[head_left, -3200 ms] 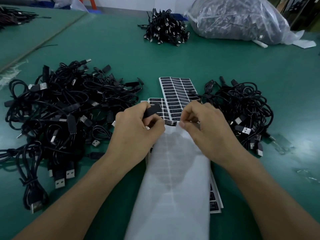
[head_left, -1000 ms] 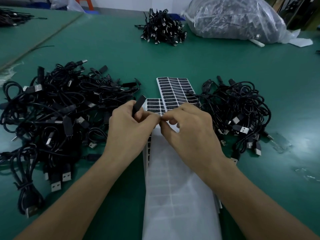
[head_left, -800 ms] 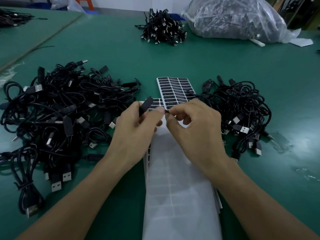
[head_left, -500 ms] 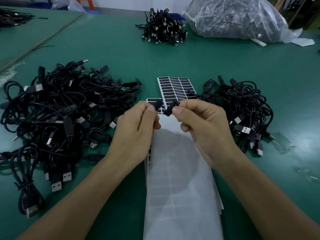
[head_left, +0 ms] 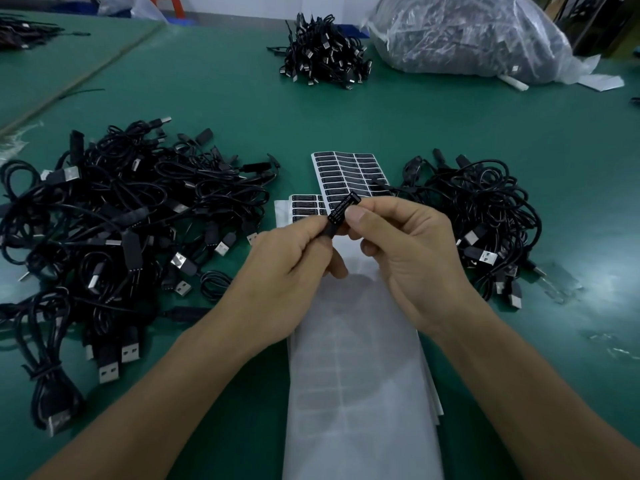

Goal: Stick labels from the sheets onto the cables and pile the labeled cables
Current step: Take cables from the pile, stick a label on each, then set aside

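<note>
1. Grip: the left hand (head_left: 287,268) pinches the lower end of one cable's black inline block (head_left: 353,200). The right hand (head_left: 408,258) pinches its upper part, with the thumb beside the white-printed label (head_left: 341,213). The block is held above the near label sheet (head_left: 304,206), off the bench (head_left: 415,126).
2. Risk: uneven thumb pressure may seat the label skewed or leave an edge lifted.
3. Risk: the cable's trailing length is hidden under the hands and may snag when carried off.
4. Risk: which heap holds the labeled cables cannot be told, so a careless drop may mix stock.
5. Count:
   - One block in hand.
   - Two printed sheets, the near one and a far label sheet (head_left: 349,171).
   - One stack of stripped backing sheets (head_left: 360,375).
   - Three loose heaps: left heap (head_left: 114,230), right heap (head_left: 485,216) and far heap (head_left: 325,53).
   - One filled plastic bag (head_left: 467,36).
   - The cables themselves are too tangled to count.
</note>
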`<state>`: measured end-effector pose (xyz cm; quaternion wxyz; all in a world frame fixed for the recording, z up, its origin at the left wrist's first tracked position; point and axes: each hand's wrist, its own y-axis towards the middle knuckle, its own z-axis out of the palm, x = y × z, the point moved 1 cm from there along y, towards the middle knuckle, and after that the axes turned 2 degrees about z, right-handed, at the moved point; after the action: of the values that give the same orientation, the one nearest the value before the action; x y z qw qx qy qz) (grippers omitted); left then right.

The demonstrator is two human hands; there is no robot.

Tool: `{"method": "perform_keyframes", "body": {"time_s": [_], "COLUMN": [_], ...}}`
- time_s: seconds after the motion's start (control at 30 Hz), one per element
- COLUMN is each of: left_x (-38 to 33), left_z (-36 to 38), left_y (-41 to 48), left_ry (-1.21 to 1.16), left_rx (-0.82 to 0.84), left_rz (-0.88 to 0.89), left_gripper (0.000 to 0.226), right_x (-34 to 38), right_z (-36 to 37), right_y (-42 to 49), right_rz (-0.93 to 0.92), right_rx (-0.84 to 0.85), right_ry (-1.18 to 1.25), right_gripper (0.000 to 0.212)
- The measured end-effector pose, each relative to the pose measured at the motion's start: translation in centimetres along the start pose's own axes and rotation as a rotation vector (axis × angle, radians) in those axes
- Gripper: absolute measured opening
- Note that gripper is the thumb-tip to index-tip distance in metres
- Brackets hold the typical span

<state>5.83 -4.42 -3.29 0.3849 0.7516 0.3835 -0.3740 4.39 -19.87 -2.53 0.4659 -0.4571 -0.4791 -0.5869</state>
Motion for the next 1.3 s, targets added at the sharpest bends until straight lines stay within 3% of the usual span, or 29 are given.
{"method": "perform_keyframes", "body": {"time_s": [0.17,0.23,0.9,1.3], "left_x": [0.4,0.7,0.5,0.6], "left_z": [-0.4,-0.6,-0.5,-0.5], "left_y": [0.1,0.1,0.3,0.4], "left_ry": [0.024,0.018,-0.187,-0.225], "left_rx": [-0.149,-0.199,-0.026,-0.02], "left_rz": [-0.028,-0.03,-0.04,-0.049], "left_gripper": [0.01,0.012,0.018,0.016], "right_x": [-0.1,-0.1,0.1,0.4], "right_z": [-0.2,-0.2,0.1,-0.1], "right_y": [0.3,0.3,0.0,0.1], "right_rz": [0.002,0.0,-0.029,-0.045], "right_rx": [-0.056,-0.06,-0.103,-0.057], "right_ry": [-0.023,-0.024,-0.169,-0.195], "right_gripper": [0.015,0.015,0.014,0.015]}}
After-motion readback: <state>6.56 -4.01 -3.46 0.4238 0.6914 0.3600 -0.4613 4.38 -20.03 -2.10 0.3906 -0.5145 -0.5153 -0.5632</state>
